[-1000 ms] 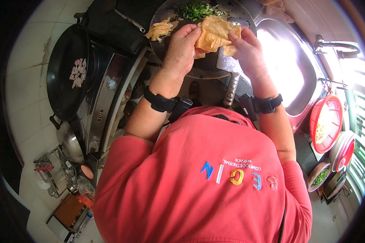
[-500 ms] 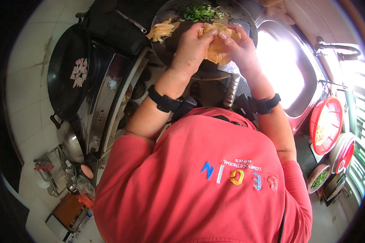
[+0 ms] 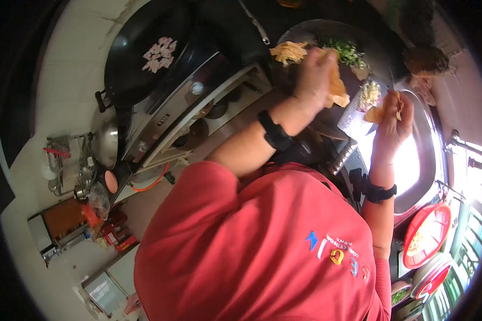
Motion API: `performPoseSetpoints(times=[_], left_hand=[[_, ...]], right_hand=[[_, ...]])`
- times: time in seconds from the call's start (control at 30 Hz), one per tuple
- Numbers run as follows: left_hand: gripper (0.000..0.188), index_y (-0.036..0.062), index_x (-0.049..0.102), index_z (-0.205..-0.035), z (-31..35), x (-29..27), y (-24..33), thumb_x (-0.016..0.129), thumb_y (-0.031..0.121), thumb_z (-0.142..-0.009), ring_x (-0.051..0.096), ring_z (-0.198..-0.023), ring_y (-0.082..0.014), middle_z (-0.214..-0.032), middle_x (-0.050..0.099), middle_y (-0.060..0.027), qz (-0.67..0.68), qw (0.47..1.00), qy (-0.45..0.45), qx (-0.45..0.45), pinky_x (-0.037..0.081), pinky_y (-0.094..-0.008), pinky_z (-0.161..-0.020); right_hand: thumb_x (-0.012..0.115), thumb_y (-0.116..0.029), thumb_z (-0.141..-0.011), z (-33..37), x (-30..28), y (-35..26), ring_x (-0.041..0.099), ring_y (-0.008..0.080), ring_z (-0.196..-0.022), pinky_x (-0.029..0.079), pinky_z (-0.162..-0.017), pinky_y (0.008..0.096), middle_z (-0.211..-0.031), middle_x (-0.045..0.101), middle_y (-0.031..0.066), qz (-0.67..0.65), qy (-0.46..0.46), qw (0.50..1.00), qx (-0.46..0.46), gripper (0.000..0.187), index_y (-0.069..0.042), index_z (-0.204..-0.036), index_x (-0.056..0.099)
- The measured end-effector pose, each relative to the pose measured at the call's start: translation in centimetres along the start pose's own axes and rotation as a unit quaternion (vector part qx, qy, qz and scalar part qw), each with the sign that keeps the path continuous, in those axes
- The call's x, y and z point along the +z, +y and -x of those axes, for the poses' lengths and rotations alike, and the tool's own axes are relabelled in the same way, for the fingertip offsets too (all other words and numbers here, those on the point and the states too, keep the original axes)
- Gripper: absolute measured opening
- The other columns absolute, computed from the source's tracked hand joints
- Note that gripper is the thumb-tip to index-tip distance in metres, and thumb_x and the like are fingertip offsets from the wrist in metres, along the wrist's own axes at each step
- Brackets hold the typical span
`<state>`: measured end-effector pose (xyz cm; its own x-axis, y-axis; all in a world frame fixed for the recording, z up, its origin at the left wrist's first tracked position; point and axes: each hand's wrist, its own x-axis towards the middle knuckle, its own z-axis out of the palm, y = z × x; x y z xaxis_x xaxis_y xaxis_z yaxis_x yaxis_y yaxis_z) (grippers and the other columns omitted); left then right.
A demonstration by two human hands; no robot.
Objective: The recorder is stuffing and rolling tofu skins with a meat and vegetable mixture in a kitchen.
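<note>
My left hand (image 3: pixel 311 80), fingers closed, grips a torn piece of thin yellow sheet (image 3: pixel 336 88), like tofu skin or egg crepe, above the round cutting board (image 3: pixel 377 53). Farther right, near the sink, my right hand (image 3: pixel 395 125) pinches another yellow piece (image 3: pixel 376 114). A cleaver (image 3: pixel 353 122) lies between my hands, its handle toward me, with a heap of chopped white bits (image 3: pixel 368 94) on its blade, perhaps garlic. Chopped greens (image 3: pixel 348 52) sit at the board's far side. At its left edge rests a pile of yellow strips (image 3: pixel 288 52).
A black wok (image 3: pixel 126 64) holding pale pink slices (image 3: pixel 159 54) stands on the stove at left. The bright sink (image 3: pixel 426 160) borders the board on the right. Nearer on that side are a red colander (image 3: pixel 443 222) and stacked bowls (image 3: pixel 436 281). A utensil rack (image 3: pixel 69 160) hangs at left.
My hands, earlier together on one yellow sheet, are now apart with a piece in each. The cleaver blade and white heap have come into sight. The whole view has turned and shifted.
</note>
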<state>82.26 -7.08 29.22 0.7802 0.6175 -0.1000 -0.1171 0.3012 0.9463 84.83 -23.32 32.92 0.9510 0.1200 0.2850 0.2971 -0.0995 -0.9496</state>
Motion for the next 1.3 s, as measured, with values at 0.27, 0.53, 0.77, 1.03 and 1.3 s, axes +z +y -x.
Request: performPoseSetpoints(times=[0.27,0.53,0.77,1.03,1.3], left_hand=[[0.016,0.0039,0.062,-0.100,-0.5,-2.4,1.6,0.059,0.016,-0.090,0.060,-0.072,-0.0151,-0.096,0.066,-0.0071,0.111,0.984,-0.101,-0.094,0.051,-0.0298,-0.064],[0.013,0.0010,0.065,-0.096,1.1,-0.8,2.2,0.065,0.006,-0.084,0.060,-0.079,-0.0101,-0.089,0.065,-0.0032,-0.051,0.991,-0.122,-0.010,0.048,-0.0224,-0.072],[0.013,0.0014,0.064,-0.096,1.9,-0.1,1.8,0.065,0.006,-0.084,0.059,-0.077,-0.0080,-0.088,0.063,-0.0016,-0.046,0.989,-0.138,-0.011,0.047,-0.0217,-0.068],[0.023,0.0050,0.057,-0.103,1.3,-1.9,2.9,0.065,0.016,-0.086,0.058,-0.077,-0.0077,-0.088,0.061,-0.0002,-0.073,0.978,-0.174,-0.089,0.047,-0.0216,-0.062],[0.018,0.0075,0.057,-0.101,3.1,-3.0,4.3,0.063,0.019,-0.089,0.057,-0.064,-0.0049,-0.082,0.060,0.0005,-0.292,0.901,-0.312,-0.074,0.045,-0.0187,-0.050]], right_hand=[[0.059,-0.028,-0.089,-0.2,-0.1,2.2,0.059,0.0091,-0.072,0.045,-0.055,0.0211,-0.084,0.062,0.0036,-0.182,-0.108,0.948,0.237,0.026,-0.005,-0.102,0.060],[0.066,-0.031,-0.084,0.4,0.8,0.2,0.058,0.0114,-0.073,0.047,-0.063,0.0256,-0.083,0.062,0.0041,-0.074,-0.212,0.945,0.237,0.031,-0.004,-0.100,0.064],[0.071,-0.030,-0.080,1.1,2.0,1.5,0.055,0.0089,-0.063,0.045,-0.059,0.0257,-0.067,0.059,0.0018,0.003,-0.246,0.952,0.180,0.030,-0.002,-0.088,0.064],[0.059,-0.026,-0.090,0.0,0.9,2.0,0.057,0.0089,-0.068,0.046,-0.063,0.0253,-0.073,0.063,0.0032,0.023,-0.315,0.930,0.188,0.023,-0.004,-0.095,0.063],[0.061,-0.025,-0.087,0.2,1.2,0.2,0.064,0.0237,-0.071,0.048,-0.067,0.0347,-0.077,0.065,0.0130,0.122,-0.377,0.913,0.094,0.027,-0.002,-0.100,0.062]])
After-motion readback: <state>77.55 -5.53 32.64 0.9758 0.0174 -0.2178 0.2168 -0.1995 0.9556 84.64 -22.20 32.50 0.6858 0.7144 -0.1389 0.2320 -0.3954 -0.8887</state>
